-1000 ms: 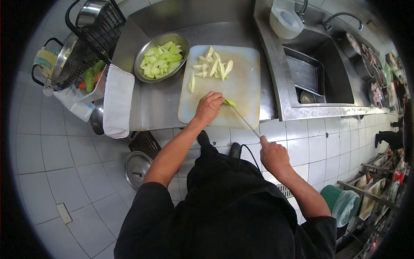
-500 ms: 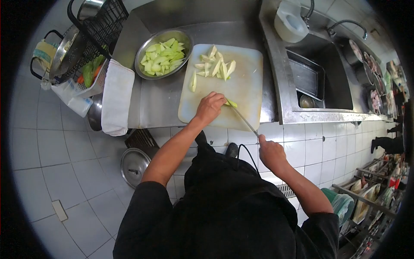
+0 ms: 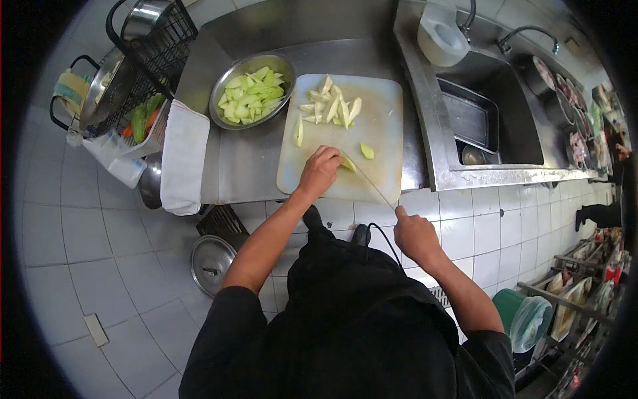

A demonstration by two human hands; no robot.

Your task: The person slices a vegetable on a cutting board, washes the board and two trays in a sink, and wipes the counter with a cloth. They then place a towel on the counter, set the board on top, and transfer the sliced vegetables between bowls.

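With a bowl (image 3: 288, 69) of slices filled and pale wedges (image 3: 335, 106) uncut on the board (image 3: 387, 133), the left hand (image 3: 320, 171) pins a green piece (image 3: 348, 161) there while the right (image 3: 417, 233) grips a knife (image 3: 377, 188).

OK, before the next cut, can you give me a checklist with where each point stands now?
1. Right hand gripping the knife: ok.
2. Left hand steadying the green piece on the cutting board: ok.
3. Left fingers safely back from the blade: cannot tell; they are close, and the gap is too small to judge.
4. Loose cut slice clear of the blade: ok.
5. Pale wedges out of the blade's way: ok, farther up the board.
6. Board secured against slipping: cannot tell.
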